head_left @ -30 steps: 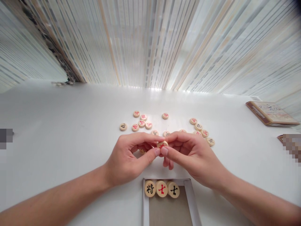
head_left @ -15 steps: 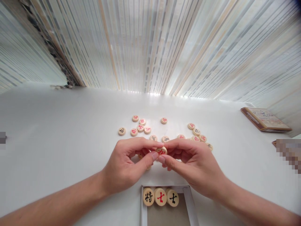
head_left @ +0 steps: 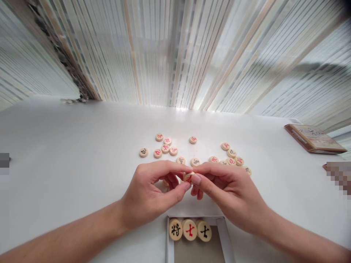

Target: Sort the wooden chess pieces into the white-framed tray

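Observation:
Between both hands, above the white table, is a round wooden Chinese chess piece [head_left: 188,178] with a red character, partly covered by fingers. My left hand [head_left: 153,193] pinches it from the left with thumb and forefinger. From the right, my right hand [head_left: 229,195] grips it too, its thumb across the face. Nearer to me lies a shallow open box [head_left: 199,252] with a grey-brown bottom. Along its far end, side by side, are a black-marked piece [head_left: 175,229], a red-marked piece [head_left: 189,230] and another black-marked piece [head_left: 204,231].
Beyond my hands, several loose chess pieces [head_left: 165,148] with red or black characters lie scattered; some are hidden behind my fingers. A brown-edged box lid [head_left: 315,138] rests at the right on the white table [head_left: 68,157]. Striped curtains [head_left: 153,54] hang along the far edge.
My right thumb has moved over the face of the held piece, hiding more of its character. My left thumb has shifted slightly along its lower edge. The view has moved a little.

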A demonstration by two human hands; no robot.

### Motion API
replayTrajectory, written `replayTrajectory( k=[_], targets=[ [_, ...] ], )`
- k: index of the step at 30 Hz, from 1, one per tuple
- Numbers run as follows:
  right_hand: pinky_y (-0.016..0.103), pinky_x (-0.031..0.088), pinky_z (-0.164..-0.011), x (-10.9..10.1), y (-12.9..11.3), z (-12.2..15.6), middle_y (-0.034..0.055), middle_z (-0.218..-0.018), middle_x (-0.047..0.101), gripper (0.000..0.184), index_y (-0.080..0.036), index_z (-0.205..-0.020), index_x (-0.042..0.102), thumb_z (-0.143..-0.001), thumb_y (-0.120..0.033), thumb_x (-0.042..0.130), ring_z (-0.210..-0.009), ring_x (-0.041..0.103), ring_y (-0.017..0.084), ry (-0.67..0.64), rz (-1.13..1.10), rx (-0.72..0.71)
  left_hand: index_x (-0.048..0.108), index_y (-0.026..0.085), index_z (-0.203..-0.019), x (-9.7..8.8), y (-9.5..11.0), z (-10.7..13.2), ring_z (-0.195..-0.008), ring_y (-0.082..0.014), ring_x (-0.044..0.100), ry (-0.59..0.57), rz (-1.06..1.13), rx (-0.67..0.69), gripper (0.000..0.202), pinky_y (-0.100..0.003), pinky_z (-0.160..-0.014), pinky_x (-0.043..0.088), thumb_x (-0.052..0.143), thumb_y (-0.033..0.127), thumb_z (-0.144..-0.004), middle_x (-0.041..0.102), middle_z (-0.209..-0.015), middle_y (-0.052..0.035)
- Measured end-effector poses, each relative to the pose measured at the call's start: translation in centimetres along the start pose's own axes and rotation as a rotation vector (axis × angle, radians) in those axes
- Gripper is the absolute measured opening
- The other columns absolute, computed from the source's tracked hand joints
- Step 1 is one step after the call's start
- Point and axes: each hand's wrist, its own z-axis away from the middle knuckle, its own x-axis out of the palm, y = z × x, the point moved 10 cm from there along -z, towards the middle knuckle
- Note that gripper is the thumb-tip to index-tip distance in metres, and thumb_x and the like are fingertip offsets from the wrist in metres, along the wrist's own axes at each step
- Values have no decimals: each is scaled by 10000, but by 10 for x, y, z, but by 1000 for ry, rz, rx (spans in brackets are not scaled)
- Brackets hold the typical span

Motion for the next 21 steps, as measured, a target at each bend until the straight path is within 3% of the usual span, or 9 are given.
replayTrajectory(
  k=[11,21],
  targets=[
    [232,593,-665,-2,3,0,26,-853,791,195,-270,-1036,866,-846,-286,910,-744,727,159,6,28,-1,815,102,-1041,-1,5,2,-639,-132,732,0,-38,91,226,-219,-594,639,787,9,-838,836,-875,-97],
    [251,528,-595,-5,-11,-1,23,-781,756,91,-288,-992,880,-916,-324,845,-684,668,152,29,167,-84,833,153,-1106,-2,13,2,-776,-151,771,-9,-73,178,302,-222,-641,638,717,-30,-896,830,-927,-88]
  ],
)
